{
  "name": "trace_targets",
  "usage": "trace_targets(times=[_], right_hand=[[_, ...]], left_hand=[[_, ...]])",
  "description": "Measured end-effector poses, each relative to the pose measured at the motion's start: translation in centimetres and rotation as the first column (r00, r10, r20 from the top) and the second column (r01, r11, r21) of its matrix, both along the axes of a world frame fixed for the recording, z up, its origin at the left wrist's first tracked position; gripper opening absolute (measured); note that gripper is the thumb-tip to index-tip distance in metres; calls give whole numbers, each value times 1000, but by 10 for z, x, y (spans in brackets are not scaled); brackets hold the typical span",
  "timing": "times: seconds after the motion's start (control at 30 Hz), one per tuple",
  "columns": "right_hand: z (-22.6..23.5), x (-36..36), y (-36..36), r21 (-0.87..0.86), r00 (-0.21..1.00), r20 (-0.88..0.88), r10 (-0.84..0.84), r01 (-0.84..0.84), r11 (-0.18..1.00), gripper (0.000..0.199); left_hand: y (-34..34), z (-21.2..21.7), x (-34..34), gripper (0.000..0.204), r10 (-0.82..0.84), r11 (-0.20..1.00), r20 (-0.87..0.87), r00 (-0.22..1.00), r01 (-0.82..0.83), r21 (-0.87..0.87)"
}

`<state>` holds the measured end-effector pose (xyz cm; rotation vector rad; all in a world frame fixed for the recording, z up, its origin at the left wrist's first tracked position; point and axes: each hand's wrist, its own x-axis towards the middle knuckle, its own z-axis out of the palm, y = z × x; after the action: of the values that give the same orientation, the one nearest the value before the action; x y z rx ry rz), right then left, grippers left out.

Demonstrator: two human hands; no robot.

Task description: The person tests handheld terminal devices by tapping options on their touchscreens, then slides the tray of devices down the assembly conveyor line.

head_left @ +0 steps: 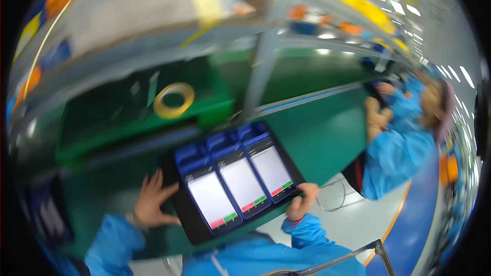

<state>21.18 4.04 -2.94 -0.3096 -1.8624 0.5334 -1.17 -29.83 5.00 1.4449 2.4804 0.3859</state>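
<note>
Three blue handheld devices (pixel 243 186) with lit white screens lie side by side on a black tray (pixel 194 230) in front of me. Red and green bars show at the near end of each screen. Beside the tray's left edge is my left hand (pixel 152 202), open with its fingers spread, the tips close to the edge or touching it. At the tray's right near corner my right hand (pixel 303 200) is closed over the edge, thumb and fingers bent.
A roll of yellow tape (pixel 174 100) sits on a green raised platform (pixel 138 133) behind the tray. More devices (pixel 48 214) lie at far left. On the right a co-worker in blue (pixel 399 148) works at the same green bench (pixel 312 143). A metal post (pixel 261 71) stands behind.
</note>
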Motion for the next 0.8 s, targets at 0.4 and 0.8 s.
trace_targets(times=[0.4,0.8], right_hand=[[10,-76,-213,149,983,-91,-162,174,973,26],[11,-107,-239,50,892,451,-38,17,999,31]], left_hand=[[34,-30,-15,92,-117,978,-151,982,141,156],[90,-65,-24,89,-145,967,-120,982,166,192]])
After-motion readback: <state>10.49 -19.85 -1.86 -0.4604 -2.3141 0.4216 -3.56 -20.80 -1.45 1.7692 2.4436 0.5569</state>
